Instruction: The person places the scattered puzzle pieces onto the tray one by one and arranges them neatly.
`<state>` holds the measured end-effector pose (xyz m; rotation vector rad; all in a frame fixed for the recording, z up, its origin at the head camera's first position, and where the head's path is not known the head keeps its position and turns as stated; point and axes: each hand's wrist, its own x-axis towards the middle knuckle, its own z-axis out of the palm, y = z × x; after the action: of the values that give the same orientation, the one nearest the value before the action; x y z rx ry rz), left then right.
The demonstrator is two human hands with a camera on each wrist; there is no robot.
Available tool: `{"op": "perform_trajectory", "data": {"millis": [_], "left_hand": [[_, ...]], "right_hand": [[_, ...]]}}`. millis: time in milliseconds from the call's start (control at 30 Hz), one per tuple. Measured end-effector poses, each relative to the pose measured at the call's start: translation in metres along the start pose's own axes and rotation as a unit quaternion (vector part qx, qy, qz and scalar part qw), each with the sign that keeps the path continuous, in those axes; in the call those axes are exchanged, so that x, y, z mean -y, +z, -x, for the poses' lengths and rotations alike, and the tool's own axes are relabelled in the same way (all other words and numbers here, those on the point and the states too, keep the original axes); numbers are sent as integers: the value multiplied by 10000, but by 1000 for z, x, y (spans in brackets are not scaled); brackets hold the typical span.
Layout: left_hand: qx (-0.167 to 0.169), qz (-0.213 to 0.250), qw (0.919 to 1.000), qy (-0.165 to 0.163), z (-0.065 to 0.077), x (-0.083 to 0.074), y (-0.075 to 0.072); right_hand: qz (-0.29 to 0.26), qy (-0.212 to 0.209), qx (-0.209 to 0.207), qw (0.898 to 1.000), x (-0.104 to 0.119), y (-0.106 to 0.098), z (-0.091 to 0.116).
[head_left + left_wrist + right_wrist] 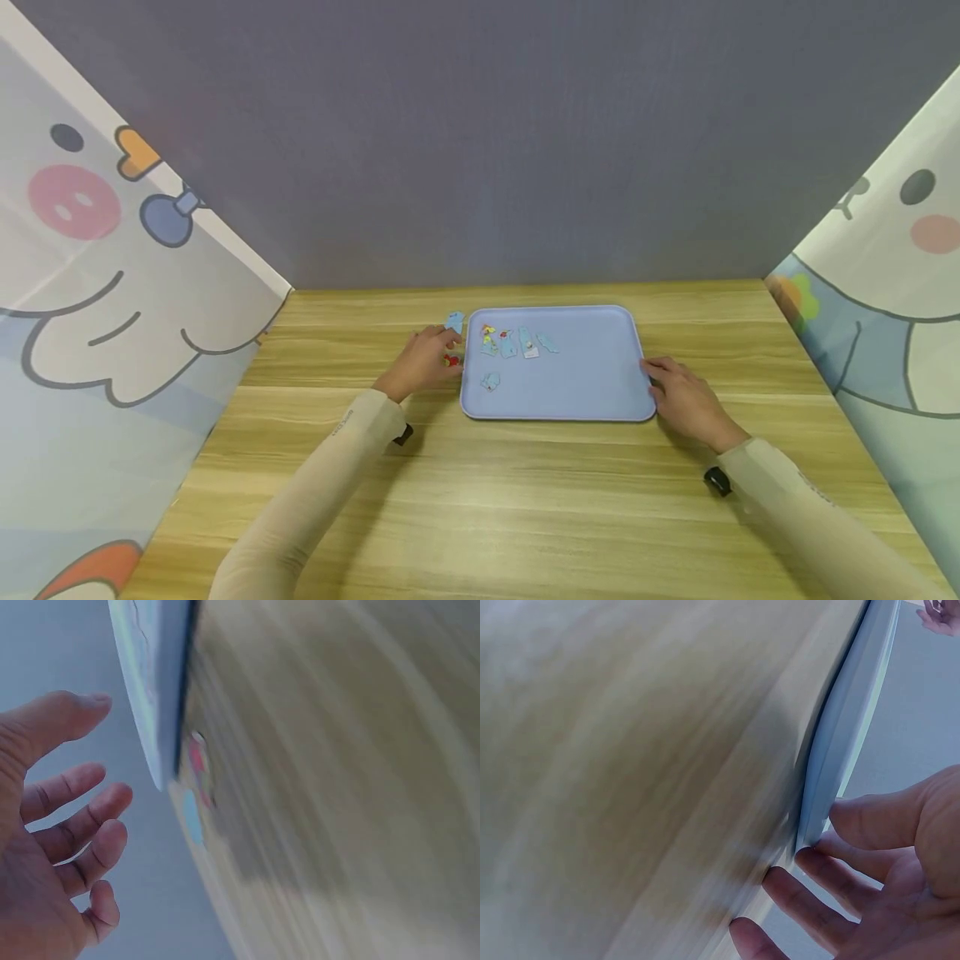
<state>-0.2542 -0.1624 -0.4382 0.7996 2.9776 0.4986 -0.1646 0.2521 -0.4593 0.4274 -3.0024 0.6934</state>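
My left hand (426, 360), fingers loosely bent, hovers at the left edge of a pale blue tray (585, 358). In the left wrist view, the hand (67, 825) has nothing between its fingers. Below it on the table lie a red flat piece (451, 361) and a light blue flat piece (454, 320). At the tray's right edge, my right hand (686, 400) touches the rim with thumb and fingertips; the right wrist view shows that thumb (877, 817) against the tray's side. Several small light blue cut-out pieces (507, 343) lie in the tray's left part, another (490, 382) below them.
The wooden table (525, 500) ends at a grey upright panel (525, 150) behind the tray. Cartoon-printed cloths (97, 333) hang on both sides. Black wrist bands (717, 481) show beneath the pale sleeves.
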Motion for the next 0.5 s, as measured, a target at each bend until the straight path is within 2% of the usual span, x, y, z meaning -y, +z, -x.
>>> {"op": "perform_trajectory", "data": {"millis": [167, 500], "left_hand": [[256, 86, 9991, -329, 3, 14, 1], [514, 212, 9983, -182, 4, 26, 9]], "right_hand": [[16, 19, -7, 10000, 0, -1, -1], [57, -7, 23, 10000, 1, -2, 0]]}}
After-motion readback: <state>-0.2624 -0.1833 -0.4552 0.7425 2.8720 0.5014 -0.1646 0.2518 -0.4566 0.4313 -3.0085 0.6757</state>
